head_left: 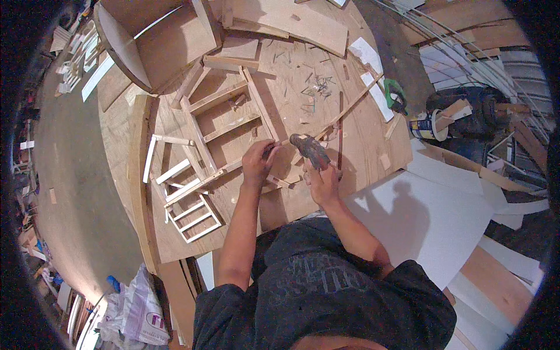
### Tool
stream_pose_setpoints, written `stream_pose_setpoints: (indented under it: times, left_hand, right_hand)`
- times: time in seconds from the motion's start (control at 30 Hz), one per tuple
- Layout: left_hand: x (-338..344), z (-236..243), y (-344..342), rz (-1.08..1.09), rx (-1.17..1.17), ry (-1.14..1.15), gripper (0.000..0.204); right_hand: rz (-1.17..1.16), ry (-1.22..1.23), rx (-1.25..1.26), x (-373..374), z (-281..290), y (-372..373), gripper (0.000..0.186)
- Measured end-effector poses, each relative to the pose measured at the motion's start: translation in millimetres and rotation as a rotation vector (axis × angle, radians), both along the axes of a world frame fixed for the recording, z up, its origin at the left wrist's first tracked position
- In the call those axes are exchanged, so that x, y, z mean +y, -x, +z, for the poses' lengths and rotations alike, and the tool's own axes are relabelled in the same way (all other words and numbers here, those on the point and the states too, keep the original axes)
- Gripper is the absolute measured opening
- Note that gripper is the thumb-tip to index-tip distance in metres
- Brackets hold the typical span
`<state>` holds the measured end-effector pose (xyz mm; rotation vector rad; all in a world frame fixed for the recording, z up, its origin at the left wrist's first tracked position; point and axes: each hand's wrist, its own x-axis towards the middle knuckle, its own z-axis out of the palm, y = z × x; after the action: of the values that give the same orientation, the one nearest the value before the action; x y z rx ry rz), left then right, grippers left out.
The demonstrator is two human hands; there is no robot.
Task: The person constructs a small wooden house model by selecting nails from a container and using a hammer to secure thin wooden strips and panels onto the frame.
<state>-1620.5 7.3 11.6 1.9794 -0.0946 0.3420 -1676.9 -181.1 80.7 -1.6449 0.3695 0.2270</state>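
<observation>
My right hand is wrapped around a hammer, its dark head raised over the plywood worktable. My left hand is closed, thumb and fingers pinched together beside the near right corner of a wooden frame. What those fingers hold is too small to make out. The frame lies flat, with rails and a crossbar between its two long sides. Several loose nails are scattered on the table beyond the hammer. A long thin wood strip slants across the right side.
Small white slatted frames lie at the table's left. A curved wooden box stands at the far left, near boards. Beyond the right edge are a green tool and a bucket. White sheets lie at lower right.
</observation>
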Motion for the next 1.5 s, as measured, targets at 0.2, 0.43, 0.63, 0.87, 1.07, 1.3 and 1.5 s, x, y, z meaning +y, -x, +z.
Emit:
stream_pose_setpoints:
  times: [0.2,0.43,0.63,0.87,1.07,1.3,1.5]
  left_hand:
    - [7.7,9.3,-0.6,-0.052,0.041,0.078,0.026]
    - [2.8,9.8,1.4,-0.001,0.056,0.116,0.025]
    - [6.0,-0.7,0.3,0.019,0.024,0.024,0.024]
    - [6.4,6.2,-1.6,0.015,-0.034,0.066,0.025]
    - [8.0,7.5,0.2,0.048,0.025,0.005,0.026]
    - [7.0,-1.2,1.7,0.024,0.034,0.1,0.027]
    - [8.1,-0.7,1.6,0.027,0.05,0.009,0.027]
  right_hand:
    - [0.117,0.225,0.054,-11.5,-23.0,3.1,0.02]
    - [0.117,0.276,-0.004,-7.6,-28.7,1.7,0.024]
    - [0.141,0.325,-0.084,-8.3,-36.2,2.4,0.028]
    - [0.251,0.65,-0.352,5.5,-9.9,-1.5,0.032]
    - [0.458,0.603,0.031,11.1,7.3,-4.5,0.047]
    - [0.531,0.738,-0.094,14.6,-3.5,-2.8,0.047]
    - [0.166,0.522,-0.238,20.7,-2.3,2.8,0.028]
